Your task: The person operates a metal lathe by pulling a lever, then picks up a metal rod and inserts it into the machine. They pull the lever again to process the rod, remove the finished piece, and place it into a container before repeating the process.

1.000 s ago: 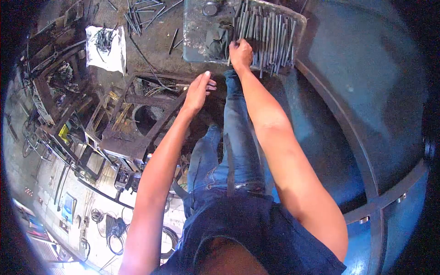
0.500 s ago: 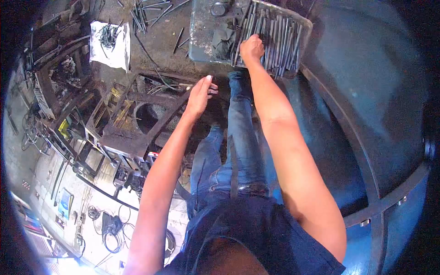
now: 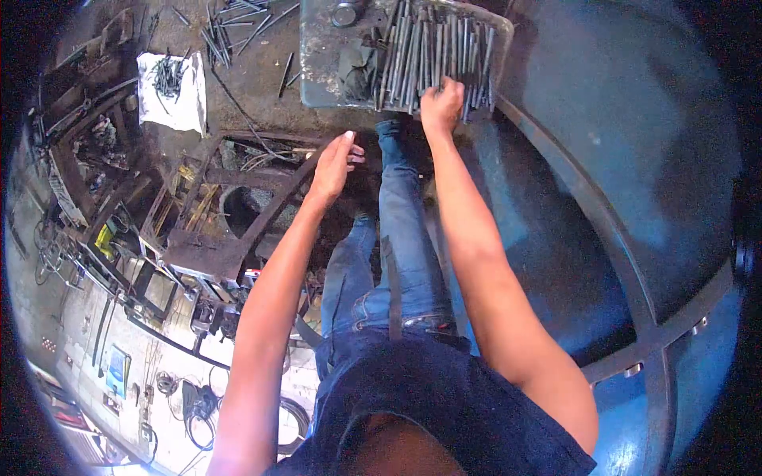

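Note:
My right hand (image 3: 443, 105) is at the near ends of a row of dark metal rods (image 3: 429, 51), its fingers curled closed. What they hold, if anything, is hidden beneath the hand. The rods lie side by side on a worn, pale-edged tray (image 3: 321, 67). Left of them on the same tray is a crumpled dark cloth or glove (image 3: 359, 71), with a round dark ring-shaped object (image 3: 345, 13) farther back. My left hand (image 3: 337, 163) hovers in the air above a rusty metal frame, fingers apart and holding nothing.
The rusty frame (image 3: 210, 254) stands to my left. A white sheet (image 3: 186, 115) bearing thin dark pieces lies beyond it, near loose rods (image 3: 230, 36) on the floor. A curved metal rail (image 3: 587, 186) runs along my right. Cables (image 3: 198, 408) lie at lower left.
My right hand has moved right across the rods and closer to me, uncovering rods it hid before. My left hand keeps its pose. The whole view has shifted slightly.

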Tool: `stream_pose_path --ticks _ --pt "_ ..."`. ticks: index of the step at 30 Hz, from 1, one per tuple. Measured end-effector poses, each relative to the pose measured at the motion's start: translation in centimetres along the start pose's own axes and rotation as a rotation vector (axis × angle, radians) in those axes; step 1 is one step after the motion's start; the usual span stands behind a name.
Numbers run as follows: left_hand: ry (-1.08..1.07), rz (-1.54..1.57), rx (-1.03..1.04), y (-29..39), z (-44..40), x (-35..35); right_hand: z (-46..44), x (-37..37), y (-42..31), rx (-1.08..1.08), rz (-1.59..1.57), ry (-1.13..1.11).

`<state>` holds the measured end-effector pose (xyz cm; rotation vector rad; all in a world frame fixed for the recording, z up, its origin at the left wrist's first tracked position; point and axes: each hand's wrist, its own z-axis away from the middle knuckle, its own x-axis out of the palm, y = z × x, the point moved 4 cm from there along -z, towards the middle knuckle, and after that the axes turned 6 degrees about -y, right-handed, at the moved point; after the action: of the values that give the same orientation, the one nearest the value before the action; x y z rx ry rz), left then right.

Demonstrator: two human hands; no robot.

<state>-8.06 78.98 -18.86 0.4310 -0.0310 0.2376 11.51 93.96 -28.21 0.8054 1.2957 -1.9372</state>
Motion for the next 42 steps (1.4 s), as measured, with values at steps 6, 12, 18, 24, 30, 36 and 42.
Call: stream_pose_path --ticks 6,12,18,24,30,36,42 --pt "-0.06 -0.033 0.042 1.4 -0.8 1.7 0.3 0.4 0.8 -0.156 0.134 -0.037" --pt "-0.048 -0.082 0.029 1.8 -0.6 1.6 -1.0 0.7 0.6 0.026 0.13 -0.057" --pt "0.004 0.01 0.027 1.1 0.1 -0.3 -0.9 0.3 -0.2 0.01 0.209 -0.032" --pt "0.028 -0.037 0.052 0.0 1.1 -2.0 -1.9 2.3 -0.2 -0.017 0.234 -0.092" --pt "0.068 -0.053 0.051 -0.2 3.9 -2.7 -2.5 1.1 -0.5 0.085 0.168 -0.076" --pt "0.122 0.094 0.081 -0.3 7.5 -3.3 -2.0 -1.6 -0.3 0.501 -0.648 -0.682" --pt "0.17 0.2 0.216 -0.4 14.5 -5.0 5.0 -8.7 -14.0 0.35 -0.999 -0.95"
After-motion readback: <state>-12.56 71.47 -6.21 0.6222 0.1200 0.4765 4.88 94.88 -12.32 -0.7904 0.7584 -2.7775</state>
